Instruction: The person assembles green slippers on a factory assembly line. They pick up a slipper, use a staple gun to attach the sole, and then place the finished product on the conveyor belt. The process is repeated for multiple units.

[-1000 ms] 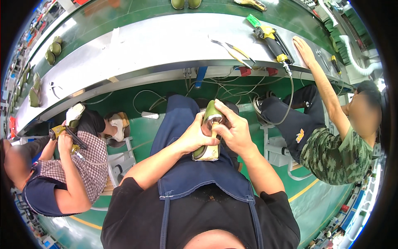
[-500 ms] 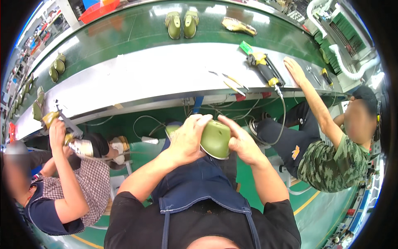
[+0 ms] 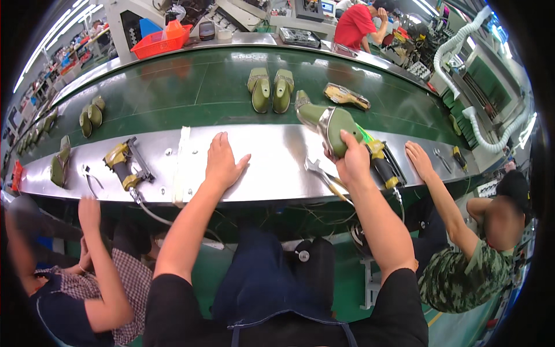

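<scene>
My right hand [image 3: 354, 165] is closed around one end of an olive-green shoe last [image 3: 338, 128] with a shiny metal band across it. The last is held tilted over the far edge of the metal ledge [image 3: 260, 179], its other end toward the green belt. My left hand [image 3: 224, 162] rests on the ledge with fingers stretched, holding nothing. Pincers [image 3: 319, 170] with yellow handles lie beside my right forearm. A yellow-and-black air stapler [image 3: 383, 165] lies just right of my right hand, partly hidden by it.
On the green belt [image 3: 179, 92] stand a pair of lasts [image 3: 270, 91] and one sole-up last [image 3: 346, 96]. Another air stapler [image 3: 122, 166] with a hose lies at left. Co-workers sit on both sides; the right one's hand [image 3: 419, 159] rests on the ledge. A red basket [image 3: 162, 43] stands behind.
The last has gone from both hands near my lap to my right hand above the bench. My left hand has let go. The left co-worker's stapler now lies on the ledge.
</scene>
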Demonstrator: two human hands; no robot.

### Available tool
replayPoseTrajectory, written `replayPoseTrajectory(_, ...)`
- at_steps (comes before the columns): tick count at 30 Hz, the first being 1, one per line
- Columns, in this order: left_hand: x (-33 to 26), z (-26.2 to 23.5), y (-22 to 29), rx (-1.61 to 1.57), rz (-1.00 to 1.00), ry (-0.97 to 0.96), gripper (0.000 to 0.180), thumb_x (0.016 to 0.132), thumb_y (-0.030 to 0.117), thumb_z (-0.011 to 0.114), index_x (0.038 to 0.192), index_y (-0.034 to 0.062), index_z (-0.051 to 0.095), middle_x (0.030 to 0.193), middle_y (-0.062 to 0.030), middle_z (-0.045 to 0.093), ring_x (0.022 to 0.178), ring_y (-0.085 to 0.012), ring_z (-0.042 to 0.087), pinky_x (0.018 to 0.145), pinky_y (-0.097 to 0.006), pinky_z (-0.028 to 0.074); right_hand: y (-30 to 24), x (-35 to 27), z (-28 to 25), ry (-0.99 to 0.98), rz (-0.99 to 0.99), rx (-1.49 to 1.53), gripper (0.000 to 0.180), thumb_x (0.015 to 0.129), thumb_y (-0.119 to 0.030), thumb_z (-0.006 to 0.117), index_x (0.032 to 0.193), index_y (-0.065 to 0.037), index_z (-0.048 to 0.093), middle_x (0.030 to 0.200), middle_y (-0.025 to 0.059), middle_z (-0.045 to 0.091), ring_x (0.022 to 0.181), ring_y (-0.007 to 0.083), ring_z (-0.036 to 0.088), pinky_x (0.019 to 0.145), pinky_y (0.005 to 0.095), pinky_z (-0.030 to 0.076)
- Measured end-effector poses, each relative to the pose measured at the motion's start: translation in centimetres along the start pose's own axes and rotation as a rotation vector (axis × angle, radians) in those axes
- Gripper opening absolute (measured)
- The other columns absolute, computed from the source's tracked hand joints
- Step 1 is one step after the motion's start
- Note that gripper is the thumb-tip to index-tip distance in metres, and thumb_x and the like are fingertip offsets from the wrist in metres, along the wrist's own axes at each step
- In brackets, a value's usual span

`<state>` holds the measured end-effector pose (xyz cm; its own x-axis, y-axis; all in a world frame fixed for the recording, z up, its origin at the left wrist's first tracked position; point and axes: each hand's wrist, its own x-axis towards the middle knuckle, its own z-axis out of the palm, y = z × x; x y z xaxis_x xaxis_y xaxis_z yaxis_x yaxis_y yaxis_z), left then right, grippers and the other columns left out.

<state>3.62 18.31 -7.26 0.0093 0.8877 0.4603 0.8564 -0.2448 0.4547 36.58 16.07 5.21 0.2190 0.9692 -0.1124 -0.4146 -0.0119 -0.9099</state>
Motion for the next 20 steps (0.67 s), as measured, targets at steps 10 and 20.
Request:
replayPoseTrajectory(10,1.1,-0.5,2.5,-0.068,0.159,-0.128,0.075,0.085,0.030,0.082,0.142,-0.0049,0.050,0.146,-0.0275,0.050,0.138,-0.0436,0.047,0.118,-0.051,0.037,7.4,24.3,-2.0,0.304,-0.421,-1.113,0.047,0.092,-0.021,0.070,0.130,0.005,0.062,0.126,0.0302,0.069,0.118,0.0466,0.066,0.102,0.0483,0.051)
replayPoseTrajectory(20,0.6,-1.2,0.7,-0.014,0.151,-0.111,0.069,0.084,0.027,0.082,0.140,-0.0014,0.053,0.144,-0.0250,0.052,0.136,-0.0421,0.049,0.116,-0.050,0.039,-5.1,8.5,2.7,0.026,-0.667,-0.804,0.029,0.097,-0.024,0.067,0.109,0.002,0.076,0.096,0.0173,0.078,0.088,0.0275,0.073,0.079,0.0409,0.055)
